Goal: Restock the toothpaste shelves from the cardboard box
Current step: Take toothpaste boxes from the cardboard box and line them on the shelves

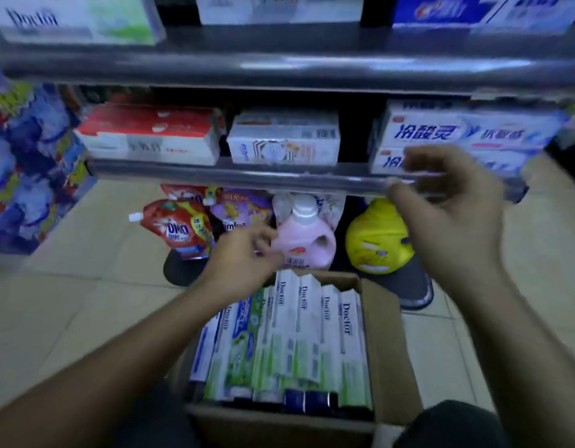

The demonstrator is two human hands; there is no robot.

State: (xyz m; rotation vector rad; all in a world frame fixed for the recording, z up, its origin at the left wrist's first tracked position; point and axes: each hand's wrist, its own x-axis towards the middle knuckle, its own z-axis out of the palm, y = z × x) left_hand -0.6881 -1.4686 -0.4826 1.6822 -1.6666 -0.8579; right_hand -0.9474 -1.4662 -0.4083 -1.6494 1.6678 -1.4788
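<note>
Cardboard box lies just beneath the left hand.

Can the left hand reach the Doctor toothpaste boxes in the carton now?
Probably yes: the left hand hovers just above the Doctor toothpaste boxes, and the carton is open, nothing covering them.
</note>
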